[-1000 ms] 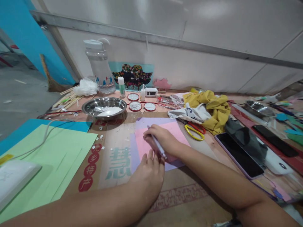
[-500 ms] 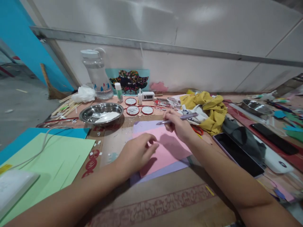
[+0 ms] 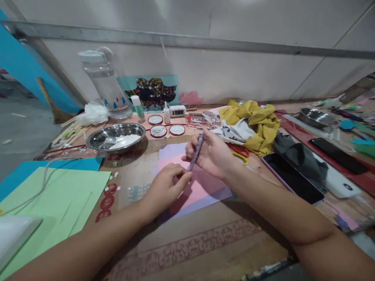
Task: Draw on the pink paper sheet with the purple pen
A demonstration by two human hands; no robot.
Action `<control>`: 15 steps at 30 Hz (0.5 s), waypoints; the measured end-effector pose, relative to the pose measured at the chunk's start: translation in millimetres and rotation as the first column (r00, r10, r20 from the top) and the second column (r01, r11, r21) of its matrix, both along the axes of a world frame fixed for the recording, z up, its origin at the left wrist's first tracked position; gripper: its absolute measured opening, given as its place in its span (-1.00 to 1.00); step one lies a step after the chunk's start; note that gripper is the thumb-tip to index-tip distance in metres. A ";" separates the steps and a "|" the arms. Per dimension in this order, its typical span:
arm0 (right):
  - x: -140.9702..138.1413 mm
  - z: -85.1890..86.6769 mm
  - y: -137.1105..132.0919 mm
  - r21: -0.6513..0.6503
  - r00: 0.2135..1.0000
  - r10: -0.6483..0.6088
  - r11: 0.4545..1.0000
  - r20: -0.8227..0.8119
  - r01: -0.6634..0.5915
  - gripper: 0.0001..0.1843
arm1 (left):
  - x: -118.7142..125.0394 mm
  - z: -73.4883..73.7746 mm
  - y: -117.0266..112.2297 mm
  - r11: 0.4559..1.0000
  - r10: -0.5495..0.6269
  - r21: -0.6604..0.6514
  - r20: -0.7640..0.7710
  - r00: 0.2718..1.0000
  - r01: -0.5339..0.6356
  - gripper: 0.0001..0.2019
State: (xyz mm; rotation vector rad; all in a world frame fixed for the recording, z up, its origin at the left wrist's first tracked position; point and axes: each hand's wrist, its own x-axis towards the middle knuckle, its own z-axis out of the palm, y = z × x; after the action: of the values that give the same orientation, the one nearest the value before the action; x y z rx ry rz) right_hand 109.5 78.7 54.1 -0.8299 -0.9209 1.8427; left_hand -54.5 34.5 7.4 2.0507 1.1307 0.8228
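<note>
A purple pen [image 3: 196,151] is held aslant over the paper, its upper end toward the wall. My right hand [image 3: 213,156] has its fingers closed around the pen's upper part, palm turned partly up. At the lower end, my left hand [image 3: 166,187] pinches the pen tip between thumb and forefinger. Beneath both hands lies a pink sheet of paper [image 3: 205,188] on top of a purple sheet [image 3: 172,149], partly hidden by the hands and their shadow. Both sheets rest on a brown cardboard [image 3: 140,244] with red print.
On the left are a steel bowl [image 3: 117,137] with white stuff, green paper [image 3: 73,191] and a water bottle [image 3: 109,88]. Small round dishes [image 3: 158,131] stand behind. To the right are yellow cloth [image 3: 252,121], scissors [image 3: 240,157] and a phone [image 3: 293,177].
My right hand has turned the pen from nearly level to a steep slant and lowered it. My left hand, empty before, has closed on the pen's lower end. The view has shifted slightly.
</note>
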 end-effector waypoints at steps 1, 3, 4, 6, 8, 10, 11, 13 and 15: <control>2.0 5.3 -0.6 -0.069 0.997 0.011 0.997 -0.072 -0.016 -0.48 | 1.5 -0.1 -2.8 1.000 -0.028 0.004 0.011 1.000 0.028 -0.69; 6.4 12.8 -1.1 -0.148 0.987 0.000 0.989 -0.162 -0.024 -0.48 | 3.3 -0.4 -8.2 0.991 -0.113 0.069 0.002 0.994 0.113 -0.73; 8.6 15.0 -0.6 -0.168 0.982 -0.016 0.986 -0.190 -0.017 -0.49 | 3.6 -0.5 -10.4 0.981 -0.152 0.118 -0.015 0.988 0.153 -0.76; 12.4 16.8 1.4 -0.194 0.973 -0.047 0.981 -0.227 0.002 -0.51 | 3.2 -1.0 -13.0 0.957 -0.206 0.196 -0.049 0.977 0.211 -0.83; 15.0 16.8 3.8 -0.209 0.964 -0.079 0.978 -0.253 0.025 -0.53 | 2.4 -2.4 -13.2 0.945 -0.215 0.239 -0.065 0.974 0.225 -0.86; 16.0 16.4 5.3 -0.219 0.959 -0.099 0.975 -0.266 0.040 -0.54 | 1.8 -5.0 -11.6 0.936 -0.209 0.275 -0.070 0.975 0.220 -0.87; 16.1 16.4 5.5 -0.223 0.958 -0.102 0.974 -0.268 0.041 -0.55 | 1.5 -6.4 -10.5 0.930 -0.208 0.296 -0.072 0.975 0.220 -0.87; 15.6 16.7 5.1 -0.224 0.956 -0.105 0.974 -0.273 0.043 -0.57 | 0.8 -9.0 -8.4 0.915 -0.208 0.336 -0.079 0.975 0.222 -0.87; 14.9 16.8 4.1 -0.220 0.955 -0.107 0.975 -0.278 0.045 -0.57 | -0.2 -10.6 -7.0 0.903 -0.209 0.365 -0.089 0.974 0.227 -0.87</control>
State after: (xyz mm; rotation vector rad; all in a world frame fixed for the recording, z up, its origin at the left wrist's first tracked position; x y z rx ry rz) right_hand 124.4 82.9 71.0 -0.6873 -0.5081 1.9524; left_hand -54.7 27.5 -3.2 2.4687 0.7892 0.9344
